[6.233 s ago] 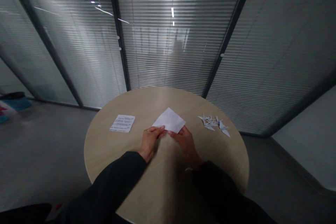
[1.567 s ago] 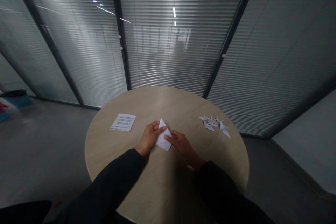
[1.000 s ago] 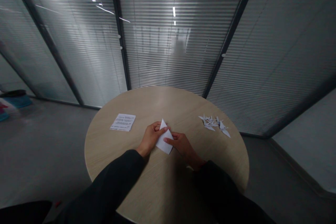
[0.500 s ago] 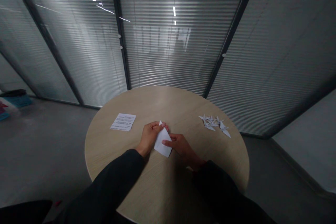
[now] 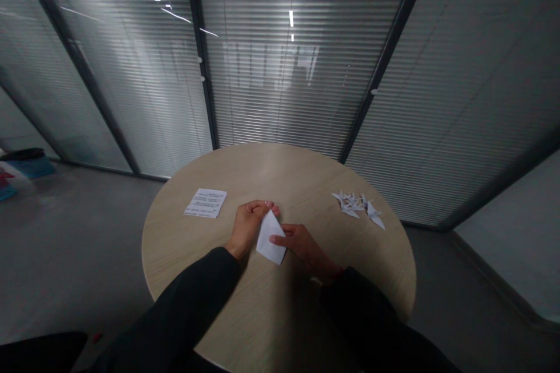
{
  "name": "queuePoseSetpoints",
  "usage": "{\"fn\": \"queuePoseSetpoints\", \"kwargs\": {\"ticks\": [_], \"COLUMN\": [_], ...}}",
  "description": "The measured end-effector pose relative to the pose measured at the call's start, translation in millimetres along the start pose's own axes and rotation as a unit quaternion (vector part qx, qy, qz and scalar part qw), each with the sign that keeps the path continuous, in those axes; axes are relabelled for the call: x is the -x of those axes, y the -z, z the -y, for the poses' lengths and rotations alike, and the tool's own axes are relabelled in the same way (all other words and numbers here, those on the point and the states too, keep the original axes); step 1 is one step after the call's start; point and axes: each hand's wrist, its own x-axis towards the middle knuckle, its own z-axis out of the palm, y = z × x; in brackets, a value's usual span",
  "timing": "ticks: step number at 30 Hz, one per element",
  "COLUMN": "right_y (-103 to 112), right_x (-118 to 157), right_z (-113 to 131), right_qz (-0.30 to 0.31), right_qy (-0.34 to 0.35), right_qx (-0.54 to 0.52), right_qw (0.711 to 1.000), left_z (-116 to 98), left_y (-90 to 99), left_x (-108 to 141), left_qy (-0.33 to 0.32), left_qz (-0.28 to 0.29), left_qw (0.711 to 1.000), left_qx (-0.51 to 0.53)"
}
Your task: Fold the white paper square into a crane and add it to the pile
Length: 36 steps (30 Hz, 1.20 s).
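Folded white paper [image 5: 270,239] lies at table [image 5: 184,262] centre. Left hand [image 5: 249,227] seems to pinch its top tip; right hand [image 5: 301,242] is open, forefinger on its edge. Risk: slack pinch lets layers slip, skewing the crease.

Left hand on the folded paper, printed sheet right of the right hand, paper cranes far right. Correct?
No: the printed sheet lies left of the left hand, not right of the right hand, as the head view shows. The rest stands.
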Motion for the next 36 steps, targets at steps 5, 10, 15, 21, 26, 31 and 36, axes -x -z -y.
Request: {"fn": "queuePoseSetpoints", "kwargs": {"ticks": [5, 10, 15, 21, 26, 31, 36], "right_y": [0, 0, -1, -2, 1, 1, 0], "right_x": [1, -1, 0, 4, 3, 3, 4], "right_z": [1, -3, -3, 4, 3, 2, 5], "right_qz": [0.010, 0.018, 0.015, 0.000, -0.020, -0.024, -0.026], "right_qy": [0.004, -0.003, -0.012, -0.028, -0.016, -0.019, -0.019], "right_qx": [0.004, -0.003, -0.015, -0.034, -0.024, -0.032, -0.034], "right_qw": [1.000, 1.000, 1.000, 0.999, 0.999, 0.999, 0.999], "left_z": [-4, -2, 1, 6, 9, 9, 9], "left_y": [0.5, 0.7, 1.1, 6.1, 10.7, 9.2, 7.8], "left_x": [3, 2, 1, -6, -9, -6, -5], "left_qy": [0.002, -0.012, -0.019, -0.002, 0.007, -0.003, -0.024], "left_qz": [0.006, -0.013, -0.014, -0.004, 0.010, 0.007, -0.003], "left_qw": [1.000, 1.000, 0.999, 1.000, 0.992, 0.991, 0.989], "left_qx": [0.007, -0.006, -0.030, -0.029, -0.126, -0.134, -0.148]}}
